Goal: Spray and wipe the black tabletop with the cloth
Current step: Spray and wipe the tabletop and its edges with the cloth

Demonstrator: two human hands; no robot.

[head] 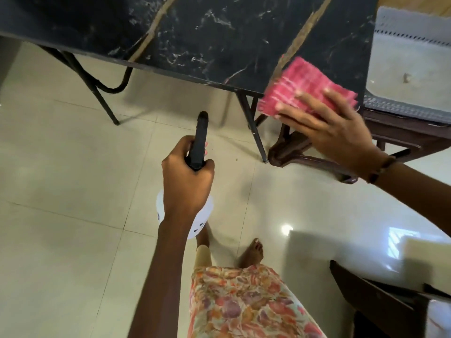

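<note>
Under your right hand (pixel 334 132) sits the cloth (pixel 305 89), pink w/ pale checks, folded into a thick pad. Your fingers lie straight and spread across its near half, palm down, pressing it rather than curling round it. The cloth overhangs the near right corner of the tabletop (pixel 219 32); its far part lies on the black surface, its near edge pokes out past the rim. It's blurred, so the fold count can't be told. A dark band wraps that wrist.

Left of it and nearer to you, your left hand (pixel 186 181) is curled tight round the neck of the spray bottle (pixel 199 215). The black nozzle (pixel 201 137) sticks out beyond the knuckles, aimed toward the table edge; the white body shows below the hand. Whether a finger is on the trigger can't be told. The bottle hangs over the floor (pixel 61 167), short of the table, apart from the cloth.

Beyond both hands the tabletop runs left and away, black w/ white veining and two tan diagonal strips, on dark metal legs. Right of the cloth hand, a brown wooden stand carries a pale tray (pixel 402 69). Below the hands: pale floor tiles, your bare feet, floral garment (pixel 244 301).
</note>
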